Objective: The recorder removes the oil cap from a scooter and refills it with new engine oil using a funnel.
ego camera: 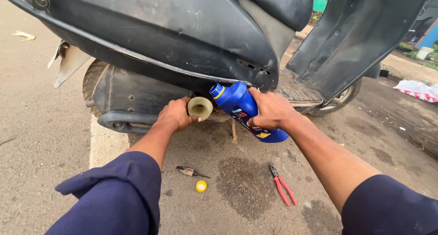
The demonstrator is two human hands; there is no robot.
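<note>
Overhead, a black scooter (182, 38) stands on grey pavement (41, 139), its dusty side panel and footboard filling the upper frame, with the rear wheel (93, 75) partly hidden behind the engine casing (132, 98). Below the panel the right hand (271, 109) is wrapped around a blue bottle (246, 111), tilted so that its open neck points toward a pale plastic funnel (200, 107); the neck lies just beside the funnel's rim, and no liquid can be seen passing between them. The left hand (175, 115) is closed about the funnel, steadying it against the engine side, though the opening it feeds is hidden. On the ground lie red-handled pliers (283, 184), a small screwdriver-like tool (189, 172) and a yellow cap (201, 186), the last apparently belonging to the bottle. A dark stain (244, 180) marks the pavement between the tools. Judged from this arrangement, the uncapping and the seating of the funnel are done, and the pour appears to be at or near its start; emptying the bottle, removing the funnel and closing the filler appear to remain.
</note>
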